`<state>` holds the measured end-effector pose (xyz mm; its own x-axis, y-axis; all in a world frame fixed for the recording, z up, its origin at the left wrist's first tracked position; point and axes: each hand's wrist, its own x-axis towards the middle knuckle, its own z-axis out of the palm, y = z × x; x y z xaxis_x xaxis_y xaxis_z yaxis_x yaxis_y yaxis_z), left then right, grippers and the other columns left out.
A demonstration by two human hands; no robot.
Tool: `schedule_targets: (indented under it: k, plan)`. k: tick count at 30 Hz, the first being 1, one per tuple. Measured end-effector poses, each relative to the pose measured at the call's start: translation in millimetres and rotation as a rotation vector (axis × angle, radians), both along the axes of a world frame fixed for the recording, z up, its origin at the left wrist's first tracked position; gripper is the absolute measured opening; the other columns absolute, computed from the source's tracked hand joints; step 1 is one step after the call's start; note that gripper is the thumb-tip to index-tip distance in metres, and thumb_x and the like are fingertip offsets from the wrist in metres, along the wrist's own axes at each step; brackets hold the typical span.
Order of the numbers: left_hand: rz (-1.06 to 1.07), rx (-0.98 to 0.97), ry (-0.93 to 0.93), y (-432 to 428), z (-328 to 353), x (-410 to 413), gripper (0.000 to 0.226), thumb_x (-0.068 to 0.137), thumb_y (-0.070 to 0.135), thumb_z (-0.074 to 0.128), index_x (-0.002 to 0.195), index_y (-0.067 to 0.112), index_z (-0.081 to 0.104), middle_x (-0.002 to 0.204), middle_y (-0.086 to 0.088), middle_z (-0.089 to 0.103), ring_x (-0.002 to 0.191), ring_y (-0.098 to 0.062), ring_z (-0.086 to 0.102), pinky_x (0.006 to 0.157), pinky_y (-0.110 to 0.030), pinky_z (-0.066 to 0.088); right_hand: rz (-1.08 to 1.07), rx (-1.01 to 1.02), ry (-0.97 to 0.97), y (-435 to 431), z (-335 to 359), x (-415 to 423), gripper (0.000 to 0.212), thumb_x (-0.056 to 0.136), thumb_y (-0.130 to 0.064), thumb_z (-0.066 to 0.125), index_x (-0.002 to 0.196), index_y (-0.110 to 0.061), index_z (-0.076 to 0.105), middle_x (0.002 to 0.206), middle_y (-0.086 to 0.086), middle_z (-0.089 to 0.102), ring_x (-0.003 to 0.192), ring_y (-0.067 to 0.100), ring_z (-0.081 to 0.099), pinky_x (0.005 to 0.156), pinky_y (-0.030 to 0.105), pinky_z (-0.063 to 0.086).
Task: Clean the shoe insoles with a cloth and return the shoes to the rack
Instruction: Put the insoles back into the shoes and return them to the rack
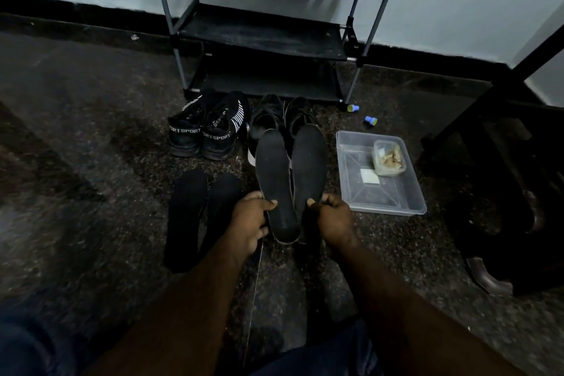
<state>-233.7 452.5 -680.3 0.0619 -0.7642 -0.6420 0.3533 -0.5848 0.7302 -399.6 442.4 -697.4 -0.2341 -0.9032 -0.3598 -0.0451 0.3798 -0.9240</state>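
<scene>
Two insoles are in hand, one apiece. Left hand (248, 223) pinches the heel end of the left insole (273, 168), thumb on top, fingers curled beneath. Right hand (334, 217) pinches the heel end of the right insole (309, 162) likewise. Both insoles run lengthwise straight away from the hands, heels nearest, toes pointing at the black shoes (283, 116) just beyond.

Spare insoles (186, 210), a darker pair, lie on the floor (91, 162) just left of the left hand, parallel to the held pair. Sport shoes (203, 134) stand beyond those, left of the black shoes.

A clear tray (406, 204) sits right of the right hand, with a small tub (389, 157) in it. No cloth can be identified with confidence in this dim light.

Rack (262, 36) stands farthest off, dead ahead.

Judgement: refitting calls for a forward reach, toe first, and each hand is about equally near the shoe ahead of it.
</scene>
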Motion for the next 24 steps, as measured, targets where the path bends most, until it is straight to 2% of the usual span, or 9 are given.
schedule_targets:
  k: [4, 7, 10, 13, 16, 18, 21, 24]
  plan:
    - [-0.028, -0.044, -0.005, -5.4, 3.4, -0.8, 0.025, 0.094, 0.002, 0.055, 0.103, 0.023, 0.065, 0.107, 0.0, 0.075, 0.098, -0.02, 0.069, 0.072, -0.032, 0.053, 0.024, 0.007, -0.048, -5.0, -4.8, 2.4, 0.03, 0.091, -0.001, 0.07, 0.066, -0.017, 0.073, 0.079, 0.01, 0.072, 0.079, 0.023, 0.061, 0.082, 0.043, 0.055]
    - [-0.032, -0.072, -0.024, -11.0, 4.7, -1.8, 0.03, 0.091, 0.002, 0.058, 0.109, 0.025, 0.066, 0.108, 0.003, 0.075, 0.102, -0.019, 0.069, 0.081, -0.034, 0.053, 0.07, -0.012, -0.019, -7.7, -5.9, 1.5, 0.025, 0.092, -0.002, 0.071, 0.071, -0.016, 0.074, 0.079, 0.008, 0.073, 0.077, 0.021, 0.062, 0.078, 0.04, 0.055]
    - [-0.009, -0.095, -0.03, -15.4, 2.6, -3.5, 0.023, 0.092, 0.014, 0.071, 0.113, 0.025, 0.068, 0.111, 0.004, 0.077, 0.104, -0.018, 0.07, 0.083, -0.036, 0.054, 0.13, -0.032, 0.013, -7.1, -6.8, 0.9, 0.02, 0.094, -0.003, 0.069, 0.077, -0.014, 0.069, 0.072, 0.002, 0.067, 0.071, 0.016, 0.058, 0.07, 0.031, 0.05]
    - [0.008, -0.099, -0.033, -18.6, 0.6, -4.7, 0.022, 0.093, 0.026, 0.075, 0.114, 0.026, 0.068, 0.108, 0.007, 0.078, 0.101, -0.015, 0.072, 0.082, -0.036, 0.055, 0.163, -0.027, -0.027, -7.3, -9.6, 2.0, 0.019, 0.094, -0.003, 0.069, 0.08, -0.016, 0.071, 0.073, -0.001, 0.07, 0.074, 0.017, 0.061, 0.076, 0.036, 0.052]
    - [0.016, -0.079, -0.04, -22.5, -3.2, -3.6, 0.027, 0.092, 0.021, 0.075, 0.118, 0.024, 0.068, 0.109, 0.004, 0.078, 0.102, -0.018, 0.072, 0.091, -0.042, 0.056, 0.165, -0.016, -0.035, -8.8, -11.6, 3.1, 0.023, 0.09, -0.012, 0.073, 0.069, -0.02, 0.068, 0.068, 0.0, 0.065, 0.072, 0.021, 0.057, 0.074, 0.038, 0.048]
    - [0.021, -0.068, -0.035, -24.3, -3.0, -1.4, 0.031, 0.092, 0.014, 0.074, 0.122, 0.017, 0.068, 0.108, -0.002, 0.078, 0.099, -0.025, 0.074, 0.087, -0.043, 0.059, 0.134, -0.022, -0.022, -10.8, -12.9, 2.9, 0.023, 0.086, -0.019, 0.075, 0.064, -0.022, 0.066, 0.068, 0.002, 0.063, 0.071, 0.02, 0.054, 0.073, 0.038, 0.046]
    - [0.026, -0.068, -0.006, -26.6, -3.4, 3.1, 0.029, 0.092, 0.002, 0.064, 0.121, 0.003, 0.067, 0.103, -0.015, 0.078, 0.091, -0.036, 0.076, 0.077, -0.047, 0.063, 0.08, -0.012, -0.038, -14.9, -16.0, 1.3, 0.036, 0.093, -0.008, 0.07, 0.061, -0.022, 0.067, 0.066, -0.002, 0.064, 0.07, 0.019, 0.055, 0.071, 0.034, 0.047]
    - [0.019, -0.072, -0.005, -26.6, -1.6, 4.5, 0.025, 0.096, 0.001, 0.056, 0.12, 0.002, 0.066, 0.104, -0.016, 0.078, 0.091, -0.036, 0.077, 0.075, -0.045, 0.062, 0.084, -0.016, -0.03, -17.4, -15.2, -0.8, 0.029, 0.09, -0.015, 0.071, 0.063, -0.027, 0.071, 0.07, -0.002, 0.07, 0.072, 0.02, 0.06, 0.074, 0.042, 0.052]
